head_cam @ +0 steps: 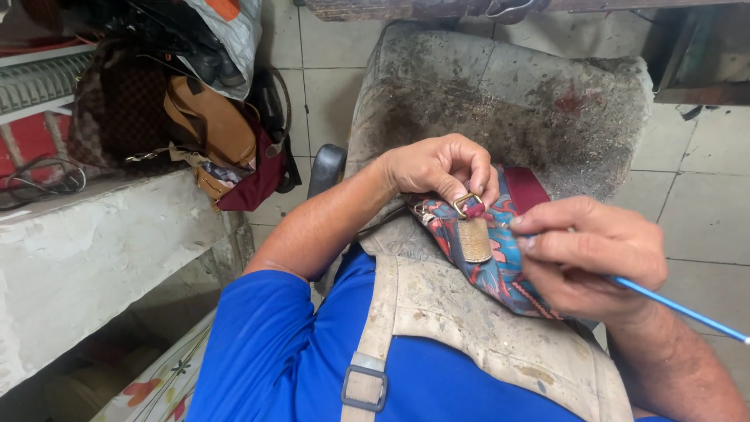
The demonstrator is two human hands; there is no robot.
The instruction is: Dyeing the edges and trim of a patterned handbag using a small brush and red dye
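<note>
My left hand (439,168) pinches a brass ring buckle (467,204) on a colourful patterned bag (500,262) that lies on my lap over a stained canvas apron (461,320). A tan leather tab (474,240) hangs from the buckle, and a maroon strap (526,187) runs away behind it. My right hand (586,254) grips a thin blue tool handle (680,309), its tip hidden at the bag just right of the buckle. Both hands are close together over the bag.
A worn, dirty padded block (500,94) stands just beyond my hands. On the white ledge (94,242) at the left lie several bags, among them a tan one (207,125) and a dark checked one (117,109). Grey floor tiles (703,195) lie at the right.
</note>
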